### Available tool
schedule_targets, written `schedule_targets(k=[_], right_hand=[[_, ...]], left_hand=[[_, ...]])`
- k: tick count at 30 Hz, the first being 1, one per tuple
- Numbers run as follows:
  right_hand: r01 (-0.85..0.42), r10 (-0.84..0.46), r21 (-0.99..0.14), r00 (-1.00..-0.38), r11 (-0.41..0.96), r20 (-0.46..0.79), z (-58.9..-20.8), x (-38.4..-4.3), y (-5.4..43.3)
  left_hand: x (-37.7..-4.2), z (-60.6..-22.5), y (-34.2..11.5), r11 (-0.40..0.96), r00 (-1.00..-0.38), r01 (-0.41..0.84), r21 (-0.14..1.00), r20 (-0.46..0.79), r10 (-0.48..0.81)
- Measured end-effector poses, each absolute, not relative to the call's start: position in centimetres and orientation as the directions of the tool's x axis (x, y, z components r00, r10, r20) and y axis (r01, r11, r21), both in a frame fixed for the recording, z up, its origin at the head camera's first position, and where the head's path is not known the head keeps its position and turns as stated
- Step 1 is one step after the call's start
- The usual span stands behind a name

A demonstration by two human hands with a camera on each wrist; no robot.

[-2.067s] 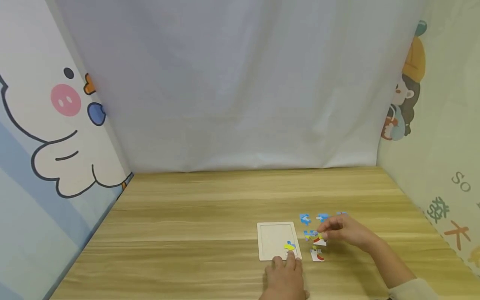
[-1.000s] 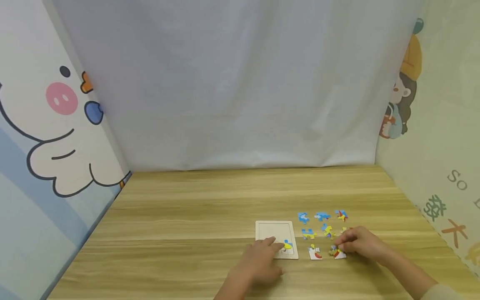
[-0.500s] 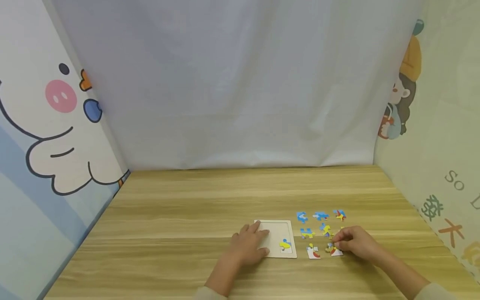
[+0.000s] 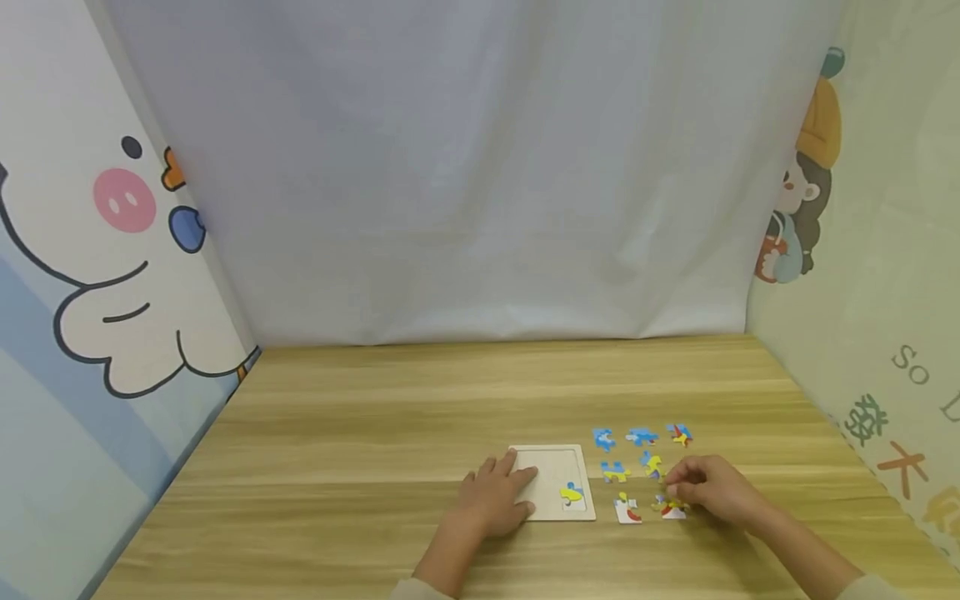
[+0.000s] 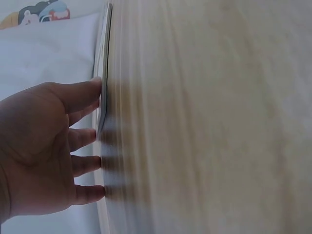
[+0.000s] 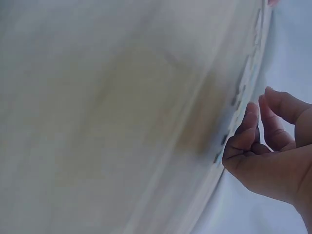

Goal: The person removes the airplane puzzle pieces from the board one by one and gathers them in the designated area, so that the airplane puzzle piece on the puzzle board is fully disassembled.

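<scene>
In the head view, a light wooden puzzle tray (image 4: 536,483) lies on the table with one blue, yellow and white puzzle piece (image 4: 572,496) in its near right corner. My left hand (image 4: 491,497) rests at the tray's left side, fingers spread over the rim; the left wrist view shows thumb and fingertips along the tray's edge. My right hand (image 4: 716,492) hovers beside a white and red puzzle piece (image 4: 673,512) at the near right of the loose ones. Its fingers are bent loosely, and the right wrist view shows nothing between thumb and forefinger (image 6: 274,124).
Right of the tray, loose puzzle pieces lie in rows: a blue one (image 4: 603,439), a second blue one (image 4: 642,437), a red and yellow one (image 4: 680,434) and several nearer ones. Behind the wood-grain table (image 4: 360,417) hangs a pale curtain (image 4: 465,208); printed panels flank it.
My right hand has carried the white and red piece from beside the tray to the near right and let go. My left hand has shifted from the tray's near right corner to its left side.
</scene>
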State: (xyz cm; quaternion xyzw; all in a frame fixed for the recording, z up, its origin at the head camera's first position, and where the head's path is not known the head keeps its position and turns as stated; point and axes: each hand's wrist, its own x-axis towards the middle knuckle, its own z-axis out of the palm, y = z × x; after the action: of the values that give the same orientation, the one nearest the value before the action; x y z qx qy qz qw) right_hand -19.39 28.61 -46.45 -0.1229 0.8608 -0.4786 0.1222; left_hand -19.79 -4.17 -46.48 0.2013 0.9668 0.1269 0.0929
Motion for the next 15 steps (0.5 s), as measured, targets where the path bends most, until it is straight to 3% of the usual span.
schedule_targets(k=[15], right_hand=[[-0.150,-0.350,-0.868,-0.936,0.474,-0.030,-45.6,-20.4,23.4]], left_hand=[[-20.0,-46.8,-4.4,0.874,-0.901,0.368,0.317,-0.110,0.419]])
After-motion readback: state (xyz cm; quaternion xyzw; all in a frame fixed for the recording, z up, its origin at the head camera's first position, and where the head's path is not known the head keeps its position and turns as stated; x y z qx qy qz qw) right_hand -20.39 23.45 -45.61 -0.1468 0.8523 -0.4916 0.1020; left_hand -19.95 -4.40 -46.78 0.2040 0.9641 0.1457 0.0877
